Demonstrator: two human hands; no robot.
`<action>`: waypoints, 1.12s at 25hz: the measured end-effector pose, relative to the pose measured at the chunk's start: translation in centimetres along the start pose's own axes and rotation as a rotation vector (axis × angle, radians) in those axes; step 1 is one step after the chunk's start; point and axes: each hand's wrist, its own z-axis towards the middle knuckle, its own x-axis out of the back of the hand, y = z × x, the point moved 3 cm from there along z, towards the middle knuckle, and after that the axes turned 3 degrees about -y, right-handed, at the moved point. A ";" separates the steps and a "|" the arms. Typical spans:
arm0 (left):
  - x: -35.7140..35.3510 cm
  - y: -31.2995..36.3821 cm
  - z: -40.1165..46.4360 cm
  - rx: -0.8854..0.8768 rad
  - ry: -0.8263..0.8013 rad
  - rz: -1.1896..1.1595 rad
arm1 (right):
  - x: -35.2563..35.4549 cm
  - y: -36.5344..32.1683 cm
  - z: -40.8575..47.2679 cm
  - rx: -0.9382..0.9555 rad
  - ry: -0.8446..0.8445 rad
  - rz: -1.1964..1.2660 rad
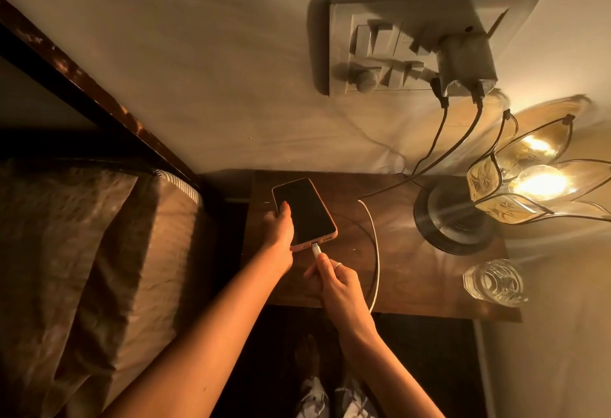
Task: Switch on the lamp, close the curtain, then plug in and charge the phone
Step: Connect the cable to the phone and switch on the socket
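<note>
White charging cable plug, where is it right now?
In the head view, the white charging cable plug sits at the dark phone's bottom port, pinched by the right hand at centre.

No readable text, label, brand, number or sign anywhere. Screen of the phone point(304, 211) dark and blank. Faint small mark on one switch of the wall switchboard point(410, 44), too blurred and too small to read. Nothing printed to make out on the plug adapter point(464, 67), the white cable point(373, 245), the lamp point(515, 186) or the glass point(494, 282).
</note>
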 end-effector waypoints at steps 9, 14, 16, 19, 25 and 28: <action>-0.7 2.1 -1.8 -0.283 0.043 0.283 | -0.2 -0.8 0.1 -0.090 0.065 0.080; -0.8 2.5 -1.5 -0.309 0.066 0.316 | -0.3 -1.0 0.8 -0.097 0.088 0.088; -1.0 2.4 -1.3 -0.312 0.050 0.304 | -0.2 -0.9 1.0 -0.091 0.080 0.072; -1.2 2.4 -1.1 -0.307 0.023 0.250 | 0.1 -0.9 1.2 -0.139 0.034 0.007; -1.2 3.3 -2.0 -0.312 -0.036 0.208 | 3.1 -4.4 1.5 -0.074 0.068 -0.504; -0.9 2.9 -2.0 -0.277 -0.038 0.217 | 4.8 -7.5 1.3 0.048 0.178 -0.708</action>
